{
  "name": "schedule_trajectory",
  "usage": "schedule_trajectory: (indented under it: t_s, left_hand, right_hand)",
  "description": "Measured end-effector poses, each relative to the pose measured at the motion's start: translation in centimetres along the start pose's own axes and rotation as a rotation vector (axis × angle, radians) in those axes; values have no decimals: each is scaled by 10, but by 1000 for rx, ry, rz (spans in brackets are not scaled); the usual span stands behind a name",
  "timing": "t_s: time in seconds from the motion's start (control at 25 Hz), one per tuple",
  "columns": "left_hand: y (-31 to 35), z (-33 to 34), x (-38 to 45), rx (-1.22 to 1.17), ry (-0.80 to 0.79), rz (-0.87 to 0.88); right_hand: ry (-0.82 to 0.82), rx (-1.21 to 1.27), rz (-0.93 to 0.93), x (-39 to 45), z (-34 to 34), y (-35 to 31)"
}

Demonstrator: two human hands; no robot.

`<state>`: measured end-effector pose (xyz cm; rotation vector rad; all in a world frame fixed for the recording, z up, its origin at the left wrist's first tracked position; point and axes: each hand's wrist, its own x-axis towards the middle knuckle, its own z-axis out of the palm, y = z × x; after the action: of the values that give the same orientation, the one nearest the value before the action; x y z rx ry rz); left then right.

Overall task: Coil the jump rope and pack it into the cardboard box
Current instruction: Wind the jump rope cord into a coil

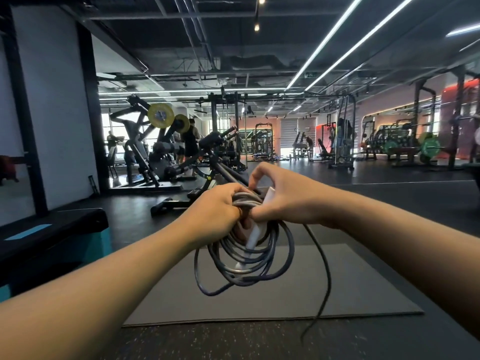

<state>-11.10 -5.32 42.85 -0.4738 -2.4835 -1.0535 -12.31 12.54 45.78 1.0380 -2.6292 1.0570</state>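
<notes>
1. Left hand (220, 206) clenched around the coiled jump rope (244, 258), held above a grey floor mat (337, 289).
2. Right hand (283, 201) grips a white handle (253, 236) (loose tail dangling).

No legible text, label, brand or number is shown. A small green ceiling sign (311, 74), hung at about one o'clock from the frame centre, bears marks too blurred to be read.
</notes>
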Motion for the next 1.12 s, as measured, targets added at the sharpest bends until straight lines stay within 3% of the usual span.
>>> schedule_trajectory:
  t_s: [0.2,0.4,0.48,0.68,0.92,1.04,1.12]
  left_hand:
    - [5,8,-3,-298,107,-139]
    - [-7,16,-7,-309,105,-225]
    - [-12,18,-8,-313,106,-254]
    - [-15,20,-10,71,205,-193]
    - [-13,26,-18,182,130,-224]
    - [-6,33,-26,213,184,-60]
    - [-5,36,-36,413,214,116]
  right_hand:
    - [185,266,47,-1,17,20]
    - [-102,343,12,-12,13,17]
    - [-146,444,41,-17,12,14]
    - [-159,314,-22,-17,20,13]
    - [-230,-48,-48,-10,20,21]
    - [-239,-96,-63,-6,19,18]
    - [-262,-104,-68,-5,14,18]
